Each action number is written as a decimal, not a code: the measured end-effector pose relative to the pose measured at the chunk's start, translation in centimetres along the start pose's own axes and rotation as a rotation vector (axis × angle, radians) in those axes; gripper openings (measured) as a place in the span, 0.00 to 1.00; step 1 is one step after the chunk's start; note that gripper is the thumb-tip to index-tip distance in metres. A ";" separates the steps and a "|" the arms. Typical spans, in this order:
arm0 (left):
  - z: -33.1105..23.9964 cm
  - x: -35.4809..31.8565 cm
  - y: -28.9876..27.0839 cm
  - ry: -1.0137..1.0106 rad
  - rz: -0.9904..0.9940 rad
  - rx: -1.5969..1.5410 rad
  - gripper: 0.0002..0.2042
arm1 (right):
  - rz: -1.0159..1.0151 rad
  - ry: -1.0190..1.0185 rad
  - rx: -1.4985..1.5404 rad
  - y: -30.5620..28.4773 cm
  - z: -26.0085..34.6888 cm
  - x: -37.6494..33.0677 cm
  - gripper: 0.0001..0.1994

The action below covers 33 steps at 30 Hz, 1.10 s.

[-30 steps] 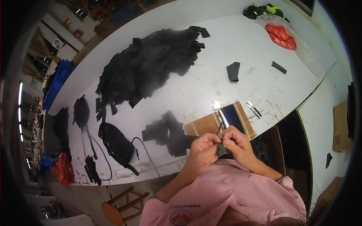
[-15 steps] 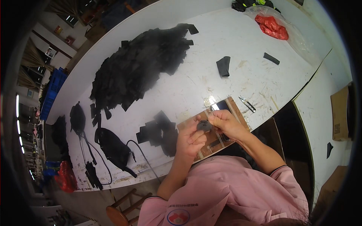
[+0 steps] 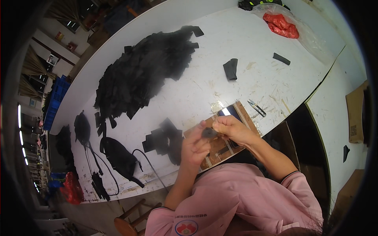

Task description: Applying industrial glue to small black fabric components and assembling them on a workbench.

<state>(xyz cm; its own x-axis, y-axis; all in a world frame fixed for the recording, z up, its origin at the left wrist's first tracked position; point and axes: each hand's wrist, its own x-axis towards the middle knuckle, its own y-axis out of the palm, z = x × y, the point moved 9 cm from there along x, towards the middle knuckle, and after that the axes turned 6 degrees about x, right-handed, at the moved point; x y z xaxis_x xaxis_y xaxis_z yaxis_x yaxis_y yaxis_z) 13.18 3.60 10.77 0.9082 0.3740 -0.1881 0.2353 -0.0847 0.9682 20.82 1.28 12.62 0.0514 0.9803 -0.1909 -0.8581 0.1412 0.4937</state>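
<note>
In front of my chest, both hands are at a small dark cloth piece (image 3: 209,133), slightly blurred. My right hand (image 3: 235,130) pinches its right side between thumb and fingers. My left hand (image 3: 193,147) grips the left side, its index finger raised and the other fingers curled. Below them, a wooden board (image 3: 215,159) with strips across it and a shiny dark plate (image 3: 227,111) lies at the near edge of the white table (image 3: 189,98). Close behind my right hand rest small thread snips (image 3: 256,108).
A large heap of black cloth pieces (image 3: 141,70) covers the far left, with a smaller pile (image 3: 163,141) nearer. A black pouch with straps (image 3: 120,157) lies left. Two loose black pieces (image 3: 230,69) (image 3: 281,59) and a red plastic bag (image 3: 280,26) sit right. A wooden stool (image 3: 126,226) stands below.
The cloth piece and my hands have shifted slightly left. My left fingers have loosened a little and opened outward. The whole view has moved slightly; the things on the table stay put.
</note>
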 end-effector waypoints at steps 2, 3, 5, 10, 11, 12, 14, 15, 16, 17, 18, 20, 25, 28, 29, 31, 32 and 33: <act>0.3 -0.1 -0.2 -0.008 -0.008 0.064 0.16 | -0.017 -0.032 -0.014 0.3 0.5 -0.5 0.15; 0.6 -0.2 0.2 -0.019 -0.015 0.127 0.17 | -0.036 -0.064 -0.030 0.2 1.0 -0.7 0.15; 0.0 -0.1 1.4 0.020 -0.064 0.230 0.16 | -0.012 -0.053 -0.029 -0.7 0.4 -0.2 0.15; -1.3 -0.7 3.1 0.203 -0.173 0.843 0.15 | 0.007 -0.009 -0.029 -1.5 -0.9 -0.2 0.15; -1.1 -0.9 2.4 0.191 -0.154 0.810 0.15 | -0.019 -0.007 -0.023 -1.6 -1.1 -0.3 0.15; -0.9 -0.9 2.0 0.178 -0.135 0.778 0.15 | -0.044 -0.004 -0.017 -1.7 -1.1 -0.4 0.15; -0.8 -0.8 1.5 0.170 -0.136 0.670 0.15 | -0.027 0.011 -0.091 -1.7 -0.7 0.0 0.15; -0.6 -0.8 1.4 0.156 -0.142 0.564 0.15 | -0.012 0.030 -0.157 -1.7 -0.7 0.2 0.14; -0.8 -1.0 1.7 0.155 -0.142 0.561 0.15 | -0.013 0.032 -0.158 -1.5 -0.5 0.4 0.14; -0.9 -1.0 3.4 0.171 -0.093 0.550 0.15 | 0.025 -0.014 -0.114 -0.8 0.2 0.5 0.14; -1.0 -1.2 4.9 0.190 -0.045 0.541 0.14 | 0.067 -0.059 -0.068 0.0 1.1 0.7 0.13; -1.2 -1.9 6.5 0.268 -0.059 0.774 0.14 | 0.094 -0.098 -0.114 1.0 3.0 0.7 0.13; -1.0 -1.8 4.7 0.334 -0.206 1.203 0.13 | 0.090 -0.097 -0.266 -1.2 0.0 1.1 0.13; -0.6 -1.1 0.0 0.246 -0.206 0.950 0.13 | 0.000 -0.038 -0.102 -2.1 -2.3 0.3 0.13; -0.6 -0.9 -0.2 0.245 -0.185 0.825 0.13 | -0.002 -0.036 -0.100 -1.7 -1.8 0.1 0.13; -1.1 -0.7 -0.2 0.243 -0.169 0.702 0.13 | -0.071 -0.060 -0.222 -1.1 0.0 0.4 0.14; -0.8 -0.4 0.7 0.186 -0.061 0.438 0.12 | -0.073 -0.059 -0.222 -0.9 0.6 0.4 0.14; -0.5 -0.3 1.8 0.128 0.045 0.174 0.12 | -0.031 -0.063 -0.191 -0.4 1.2 0.5 0.14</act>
<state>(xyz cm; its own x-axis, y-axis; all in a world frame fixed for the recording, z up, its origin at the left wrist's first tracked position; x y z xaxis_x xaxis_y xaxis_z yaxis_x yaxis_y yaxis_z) 13.18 3.83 12.70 0.8702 0.4796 -0.1125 0.2623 -0.2579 0.9299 21.74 1.84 13.33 0.1063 0.9834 -0.1472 -0.9365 0.1488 0.3176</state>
